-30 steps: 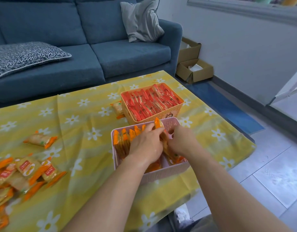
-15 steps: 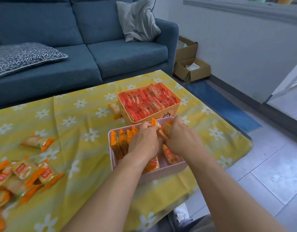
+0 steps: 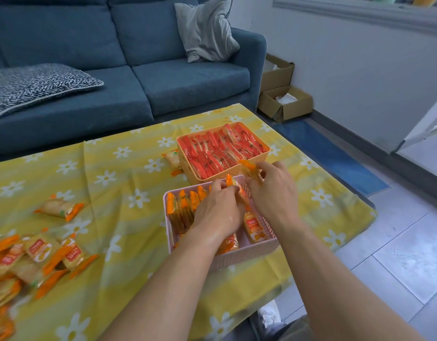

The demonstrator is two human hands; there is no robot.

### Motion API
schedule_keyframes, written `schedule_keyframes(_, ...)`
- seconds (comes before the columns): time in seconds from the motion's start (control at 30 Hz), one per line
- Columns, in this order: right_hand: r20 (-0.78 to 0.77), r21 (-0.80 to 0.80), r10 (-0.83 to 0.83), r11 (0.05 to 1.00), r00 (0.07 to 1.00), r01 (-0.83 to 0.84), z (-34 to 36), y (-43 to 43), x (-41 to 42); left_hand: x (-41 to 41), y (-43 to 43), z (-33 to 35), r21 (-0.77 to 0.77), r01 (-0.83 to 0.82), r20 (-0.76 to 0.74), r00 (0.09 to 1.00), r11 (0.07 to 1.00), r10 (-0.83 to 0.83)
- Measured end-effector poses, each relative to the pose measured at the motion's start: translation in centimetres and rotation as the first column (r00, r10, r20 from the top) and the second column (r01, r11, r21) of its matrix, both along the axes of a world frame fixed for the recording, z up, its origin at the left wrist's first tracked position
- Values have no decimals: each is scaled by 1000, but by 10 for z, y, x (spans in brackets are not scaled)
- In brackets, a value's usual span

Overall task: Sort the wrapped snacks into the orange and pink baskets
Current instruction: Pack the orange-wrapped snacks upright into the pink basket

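Over the pink basket (image 3: 237, 257), the left hand (image 3: 217, 214) grips an upright orange-wrapped snack (image 3: 231, 183), the right hand (image 3: 274, 193) pinches a second snack (image 3: 249, 168) above its far rim, and the orange basket (image 3: 184, 163) stands just beyond.

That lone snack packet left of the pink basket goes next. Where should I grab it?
Probably pinch the lone snack packet across its short width at mid-body, coming straight from above: it lies flat on the tablecloth, apart from the pile, both long edges free.
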State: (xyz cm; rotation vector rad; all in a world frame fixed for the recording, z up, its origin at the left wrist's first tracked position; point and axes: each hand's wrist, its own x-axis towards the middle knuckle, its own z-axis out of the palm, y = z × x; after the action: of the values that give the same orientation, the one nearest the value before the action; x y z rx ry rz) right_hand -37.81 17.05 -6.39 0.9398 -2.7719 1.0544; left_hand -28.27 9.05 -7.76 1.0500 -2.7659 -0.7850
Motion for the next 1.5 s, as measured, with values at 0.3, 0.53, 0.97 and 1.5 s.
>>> schedule_keyframes(0.3, 194, 80, 109, 989, 975, -127, -11, -4, 4, 2, 1, 3, -80, -2, -98, 995, 997, -6)
schedule_keyframes(0.53, 165, 299, 63, 948, 984, -110, -8, 3, -6, -1, 0, -9, -170, 157, 63, 987, 973, -148)
schedule_keyframes(0.97, 159, 580, 132, 789, 978, -201, -39, 6, 12, -1, -4, -2, -2, 148, 105, 984, 989, -147)
schedule_keyframes(1.5, 402, 24, 380, 905, 833, -425, 18, 12, 15, 63, -35, 25, -157, 83, 112, 992, 984, -65)
